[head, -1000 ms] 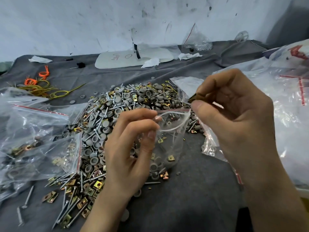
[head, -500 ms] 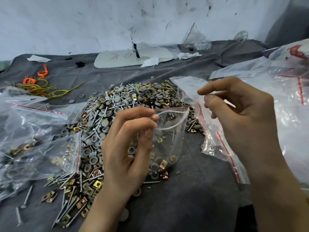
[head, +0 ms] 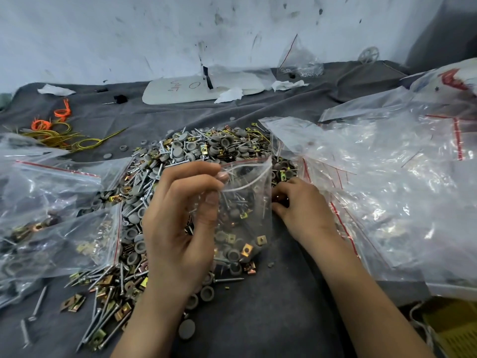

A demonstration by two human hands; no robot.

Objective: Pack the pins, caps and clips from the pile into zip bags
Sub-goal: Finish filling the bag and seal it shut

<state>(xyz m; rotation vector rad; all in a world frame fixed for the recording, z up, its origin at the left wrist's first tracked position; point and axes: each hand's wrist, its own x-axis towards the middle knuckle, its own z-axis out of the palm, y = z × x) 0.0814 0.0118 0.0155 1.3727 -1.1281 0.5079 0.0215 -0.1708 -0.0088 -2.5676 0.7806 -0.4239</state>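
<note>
Left hand point(head: 180, 228) pinches the zip bag point(head: 247, 202) by its rim, mouth gaping, over the pile point(head: 206, 148). Right hand point(head: 302, 205) is at the pile beside the bag, fingers curled; cannot tell if it holds a piece. Best: hold the mouth wide, tilted rightward, so the drop is short.

One wide-angle camera, worn on the head, looks forward and down at the surface point(head: 258, 319) from close above the left hand point(head: 178, 228) and right hand point(head: 302, 205), whose forearms enter from 6 o'clock; the wall point(head: 129, 34) closes 12 o'clock.
</note>
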